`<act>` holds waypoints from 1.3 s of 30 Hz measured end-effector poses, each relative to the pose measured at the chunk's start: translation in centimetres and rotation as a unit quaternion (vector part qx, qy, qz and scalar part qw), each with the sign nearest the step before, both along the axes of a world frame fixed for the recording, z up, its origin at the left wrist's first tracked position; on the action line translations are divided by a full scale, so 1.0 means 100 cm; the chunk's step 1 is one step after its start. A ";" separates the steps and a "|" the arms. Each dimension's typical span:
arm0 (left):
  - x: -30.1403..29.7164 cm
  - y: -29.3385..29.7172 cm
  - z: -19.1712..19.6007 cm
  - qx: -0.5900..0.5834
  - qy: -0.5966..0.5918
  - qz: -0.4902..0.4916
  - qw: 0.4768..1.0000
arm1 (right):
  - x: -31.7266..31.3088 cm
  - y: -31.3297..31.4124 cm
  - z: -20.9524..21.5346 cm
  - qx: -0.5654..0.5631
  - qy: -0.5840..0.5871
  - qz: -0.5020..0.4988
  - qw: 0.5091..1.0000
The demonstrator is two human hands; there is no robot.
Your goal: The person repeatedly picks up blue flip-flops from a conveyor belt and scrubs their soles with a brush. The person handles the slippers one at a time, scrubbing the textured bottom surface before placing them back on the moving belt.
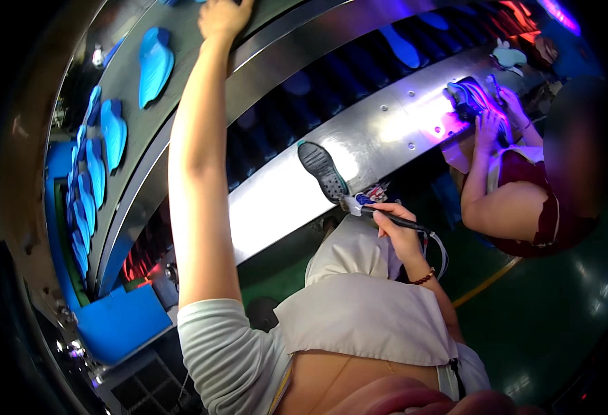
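My right hand is closed round the black handle of a brush with a pale cable or tube trailing from its back end. The brush's light tip is at the near end of a dark shoe sole, which lies tread up on the metal ledge. My left arm stretches far forward over the curved conveyor belt. At the upper edge, my left hand is partly cut off, close to a bit of blue; its fingertips and anything in them are hidden.
Several blue shoe soles lie along the belt on the left. Behind the metal ledge runs a rack of dark soles. A blue box stands lower left. At the right, a co-worker's hands handle a shoe piece under purple light.
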State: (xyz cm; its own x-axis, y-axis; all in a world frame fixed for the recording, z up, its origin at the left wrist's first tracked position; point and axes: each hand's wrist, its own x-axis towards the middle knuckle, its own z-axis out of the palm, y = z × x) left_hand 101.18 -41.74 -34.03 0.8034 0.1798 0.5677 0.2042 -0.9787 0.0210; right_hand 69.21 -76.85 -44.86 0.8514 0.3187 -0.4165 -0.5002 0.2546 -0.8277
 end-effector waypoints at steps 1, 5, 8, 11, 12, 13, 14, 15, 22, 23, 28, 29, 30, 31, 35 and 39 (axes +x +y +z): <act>-0.009 -0.010 0.006 -0.064 -0.029 -0.012 0.997 | -0.001 0.001 -0.004 -0.020 -0.024 0.010 0.999; -0.064 -0.015 0.053 -0.146 0.108 -0.077 0.980 | 0.001 0.011 -0.003 0.003 -0.044 0.005 0.999; -0.117 0.009 0.049 -0.173 0.035 -0.237 0.955 | 0.006 0.018 -0.008 0.057 -0.035 0.006 0.998; -0.184 -0.026 0.025 -0.399 -0.215 -0.229 0.862 | 0.015 0.019 -0.007 0.068 -0.022 -0.022 0.997; -0.204 -0.043 0.021 -0.512 -0.317 -0.194 0.775 | 0.018 0.020 -0.005 0.087 -0.018 -0.037 0.995; -0.226 -0.055 0.021 -0.594 -0.365 -0.201 0.688 | 0.021 0.023 -0.005 0.086 -0.002 -0.041 0.995; -0.243 -0.062 0.019 -0.665 -0.412 -0.203 0.589 | 0.024 0.023 -0.006 0.089 0.025 -0.039 0.995; -0.255 -0.050 0.009 -0.714 -0.368 -0.203 0.560 | 0.025 0.025 -0.007 0.105 0.038 -0.047 0.993; -0.353 -0.018 -0.052 -0.876 -0.195 -0.275 0.346 | 0.036 0.021 -0.006 0.155 0.069 -0.079 0.982; -0.360 -0.035 -0.044 -0.896 -0.149 -0.313 0.277 | 0.037 0.021 -0.005 0.156 0.076 -0.090 0.981; -0.381 -0.063 -0.075 -0.930 0.064 -0.322 0.165 | 0.040 0.022 0.002 0.167 0.056 -0.072 0.982; -0.382 -0.068 -0.078 -0.936 0.093 -0.239 0.240 | 0.041 0.025 0.008 0.171 0.044 -0.057 0.983; -0.381 -0.076 -0.081 -0.930 0.121 -0.152 0.311 | 0.041 0.027 0.015 0.176 0.031 -0.041 0.983; -0.378 -0.086 -0.085 -0.942 0.096 -0.169 0.274 | 0.041 0.031 0.023 0.182 0.020 -0.025 0.983; -0.360 -0.121 -0.076 -0.971 0.049 -0.201 0.121 | 0.043 0.055 0.042 0.165 -0.041 0.033 0.985; -0.357 -0.135 -0.078 -0.975 0.066 -0.174 0.125 | 0.062 0.076 0.038 0.101 -0.074 0.035 0.992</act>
State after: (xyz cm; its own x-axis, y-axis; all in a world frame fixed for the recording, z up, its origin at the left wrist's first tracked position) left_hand 65.47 -55.26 -41.80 0.9342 -0.1861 -0.3043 0.2814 0.9088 0.3080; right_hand 75.40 -69.30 -41.05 0.8709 0.4441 -0.2105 -0.3997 0.3909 -0.8291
